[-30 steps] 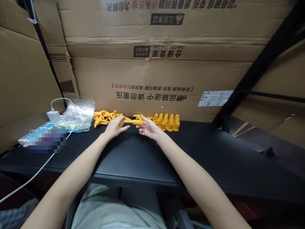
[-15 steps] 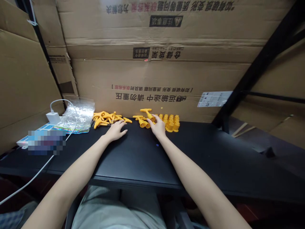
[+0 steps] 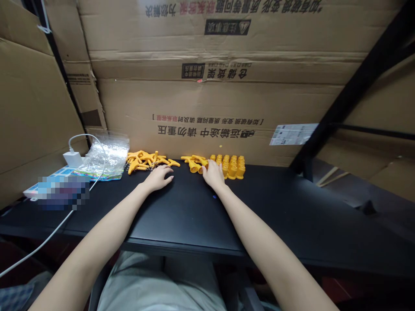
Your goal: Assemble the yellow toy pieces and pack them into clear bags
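My right hand (image 3: 214, 175) is at the back of the table, its fingers bent round the near end of a yellow T-handled piece with a cup-shaped end (image 3: 197, 158). That piece lies beside similar T-handled pieces, one of which shows its hollow round cup (image 3: 193, 168). Just right of this hand stand rows of small yellow cups (image 3: 232, 166). My left hand (image 3: 158, 178) rests palm down with fingers apart, holding nothing, in front of a heap of loose yellow T-shaped handles (image 3: 142, 160). One loose handle (image 3: 174, 163) lies by its fingertips.
A clear plastic bag (image 3: 105, 157) lies left of the heap. Nearby are a white charger (image 3: 73, 159), a power strip (image 3: 34, 189) and a white cable (image 3: 53, 233). A cardboard wall (image 3: 194, 99) closes off the back; a small blue bit (image 3: 214, 197) lies on the black table (image 3: 188, 216).
My right hand has lowered the T-handled piece from slightly above the table to lie beside the other assembled pieces. My left hand has barely moved.
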Demonstrator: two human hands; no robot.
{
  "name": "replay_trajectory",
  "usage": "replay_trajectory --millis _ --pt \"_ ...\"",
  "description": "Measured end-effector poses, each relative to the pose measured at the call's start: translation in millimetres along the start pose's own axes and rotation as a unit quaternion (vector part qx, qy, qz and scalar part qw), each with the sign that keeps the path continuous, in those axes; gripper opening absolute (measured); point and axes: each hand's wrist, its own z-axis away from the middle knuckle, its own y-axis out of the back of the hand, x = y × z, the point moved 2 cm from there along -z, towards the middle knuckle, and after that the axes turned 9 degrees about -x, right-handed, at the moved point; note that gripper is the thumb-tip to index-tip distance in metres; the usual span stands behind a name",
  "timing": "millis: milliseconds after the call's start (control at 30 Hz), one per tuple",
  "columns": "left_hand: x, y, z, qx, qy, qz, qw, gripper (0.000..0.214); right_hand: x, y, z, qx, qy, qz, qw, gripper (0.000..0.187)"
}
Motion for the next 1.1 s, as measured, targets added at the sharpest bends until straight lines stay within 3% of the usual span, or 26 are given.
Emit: replay_trajectory --millis 233,433,533,667,767,867,1100 --pt "1 0.7 0 0.005 -0.008 0.008 1.0 0.027 -1 -8 1 -0.115 0.02 0.005 0.993 0.05" --pt "1 1.6 0 -0.001 -0.012 0.009 1.0 0.027 -5 -7 4 -0.136 0.013 0.021 0.99 0.053" --pt "1 2.1 0 -0.002 -0.011 0.01 1.0 0.026 -8 0 4 -0.119 0.02 0.013 0.993 0.054" --pt "2 2.7 0 -0.008 -0.011 0.012 1.0 0.026 -8 27 4 -0.003 0.033 0.011 0.999 0.047" --pt "3 3.0 0 -0.004 -0.01 0.017 1.0 0.025 0 48 4 0.055 -0.018 0.05 0.997 0.041" --pt "4 3.4 0 0.004 -0.009 0.023 1.0 0.024 14 56 3 0.06 -0.069 0.088 0.992 0.034" --pt "6 5.6 0 -0.013 -0.01 0.022 1.0 0.025 29 42 -5 -0.015 -0.114 0.056 0.992 0.033"
